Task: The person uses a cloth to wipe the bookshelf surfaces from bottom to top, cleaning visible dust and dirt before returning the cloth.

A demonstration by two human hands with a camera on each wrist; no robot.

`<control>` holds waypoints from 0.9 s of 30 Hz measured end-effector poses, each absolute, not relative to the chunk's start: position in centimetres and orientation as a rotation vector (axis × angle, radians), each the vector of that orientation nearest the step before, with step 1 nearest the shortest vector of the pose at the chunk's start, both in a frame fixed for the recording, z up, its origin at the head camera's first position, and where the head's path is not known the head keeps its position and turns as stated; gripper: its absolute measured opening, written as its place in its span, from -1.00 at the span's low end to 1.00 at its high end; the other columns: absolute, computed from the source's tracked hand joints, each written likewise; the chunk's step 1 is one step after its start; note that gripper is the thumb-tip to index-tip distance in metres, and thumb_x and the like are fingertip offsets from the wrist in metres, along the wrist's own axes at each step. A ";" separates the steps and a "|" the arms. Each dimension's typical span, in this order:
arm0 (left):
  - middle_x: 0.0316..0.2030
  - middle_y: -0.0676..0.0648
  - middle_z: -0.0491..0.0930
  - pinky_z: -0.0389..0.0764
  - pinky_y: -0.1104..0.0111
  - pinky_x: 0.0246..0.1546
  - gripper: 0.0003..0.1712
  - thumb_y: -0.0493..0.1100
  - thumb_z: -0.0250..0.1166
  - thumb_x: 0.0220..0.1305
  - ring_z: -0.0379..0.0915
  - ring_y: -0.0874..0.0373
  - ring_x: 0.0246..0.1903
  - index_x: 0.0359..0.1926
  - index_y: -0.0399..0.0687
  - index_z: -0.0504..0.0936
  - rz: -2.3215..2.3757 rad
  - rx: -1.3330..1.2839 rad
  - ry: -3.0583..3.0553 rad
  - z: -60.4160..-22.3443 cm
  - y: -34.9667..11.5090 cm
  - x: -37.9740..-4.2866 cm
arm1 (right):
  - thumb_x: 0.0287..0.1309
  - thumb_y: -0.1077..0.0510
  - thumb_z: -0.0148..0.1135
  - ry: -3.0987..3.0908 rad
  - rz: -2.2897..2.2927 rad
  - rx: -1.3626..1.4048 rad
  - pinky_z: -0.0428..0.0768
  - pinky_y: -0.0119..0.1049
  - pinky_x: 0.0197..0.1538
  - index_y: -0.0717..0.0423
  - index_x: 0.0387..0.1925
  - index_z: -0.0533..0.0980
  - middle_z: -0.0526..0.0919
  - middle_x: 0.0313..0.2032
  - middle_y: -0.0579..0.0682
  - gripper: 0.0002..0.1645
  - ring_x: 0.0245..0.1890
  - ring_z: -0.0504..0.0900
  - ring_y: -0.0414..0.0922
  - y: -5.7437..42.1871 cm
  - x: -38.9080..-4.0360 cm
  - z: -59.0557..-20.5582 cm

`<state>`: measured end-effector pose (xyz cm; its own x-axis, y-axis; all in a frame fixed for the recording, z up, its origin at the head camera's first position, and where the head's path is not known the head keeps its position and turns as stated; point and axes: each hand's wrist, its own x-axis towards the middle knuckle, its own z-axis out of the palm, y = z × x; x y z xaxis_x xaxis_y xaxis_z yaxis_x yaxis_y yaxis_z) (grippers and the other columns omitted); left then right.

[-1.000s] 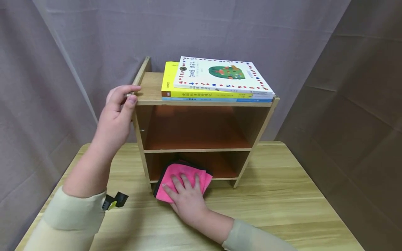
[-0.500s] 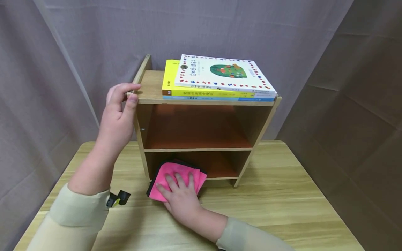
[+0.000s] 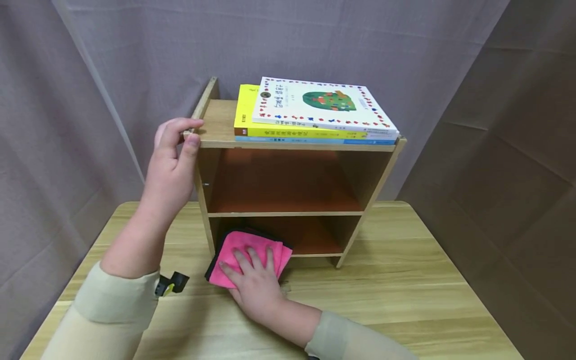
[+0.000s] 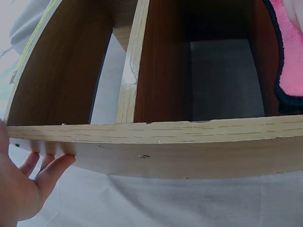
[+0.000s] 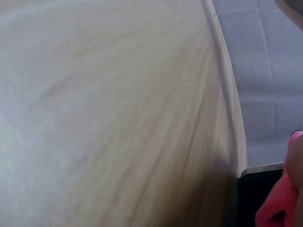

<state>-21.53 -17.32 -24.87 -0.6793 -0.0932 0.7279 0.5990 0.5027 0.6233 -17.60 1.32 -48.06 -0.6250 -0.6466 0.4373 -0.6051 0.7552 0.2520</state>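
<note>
Left hand [image 3: 168,170] grips wooden shelf [image 3: 288,200] at its ten o'clock corner. Right hand [image 3: 258,290] lies on pink cloth [image 3: 245,240], fingers spread; cloth at seven o'clock of shelf, before lowest board. Books [image 3: 324,104] lie stacked at twelve o'clock. Tabletop [image 3: 405,280] underneath.

white book [image 3: 328,103] atop yellow book [image 3: 245,111] atop blue book [image 3: 369,142] | wooden table [image 3: 405,280] | grey curtain [image 3: 315,40] behind

L hand [image 3: 173,162] raised at ctr-left in head view, fingers bent, thumb tip near index; L forearm [image 3: 135,235] slants up from lower left. R hand [image 3: 258,287] at bottom ctr, back up, fingers spread
</note>
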 end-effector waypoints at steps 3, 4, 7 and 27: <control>0.17 -0.03 0.37 0.29 0.37 0.06 -0.63 0.00 0.06 0.51 0.28 0.18 0.09 0.22 0.04 0.50 -1.210 -0.410 -2.022 -24.8 -17.3 -21.5 | 0.30 -0.32 0.12 -2.436 -0.018 0.942 0.16 0.36 0.29 -0.44 0.31 0.43 0.35 0.35 -0.07 -0.43 0.37 0.26 0.06 1.4 -17.5 -48.0; 0.18 -0.02 0.37 0.28 0.37 0.06 -0.63 0.00 0.06 0.51 0.28 0.18 0.09 0.22 0.05 0.49 -1.210 -0.409 -2.025 -24.8 -17.3 -21.5 | 0.32 -0.32 0.11 -2.436 0.007 0.941 0.15 0.36 0.30 -0.43 0.32 0.42 0.35 0.35 -0.08 -0.44 0.38 0.25 0.05 1.4 -17.4 -48.0; 0.18 -0.03 0.37 0.28 0.37 0.06 -0.64 -0.02 0.07 0.51 0.28 0.19 0.09 0.22 0.04 0.50 -1.208 -0.408 -2.018 -24.9 -17.4 -21.5 | 0.34 -0.29 0.10 -2.438 0.056 0.953 0.14 0.34 0.32 -0.40 0.35 0.39 0.34 0.36 -0.12 -0.43 0.41 0.21 0.03 1.4 -17.2 -48.0; 0.19 -0.03 0.35 0.29 0.37 0.06 -0.64 -0.02 0.05 0.52 0.27 0.18 0.11 0.22 0.04 0.48 -1.213 -0.404 -2.037 -24.9 -17.3 -21.5 | 0.33 -0.18 0.11 -2.309 -0.033 1.103 0.32 -0.15 0.23 -0.29 0.31 0.44 0.41 0.32 -0.21 -0.46 0.26 0.36 -0.07 0.7 -16.3 -48.5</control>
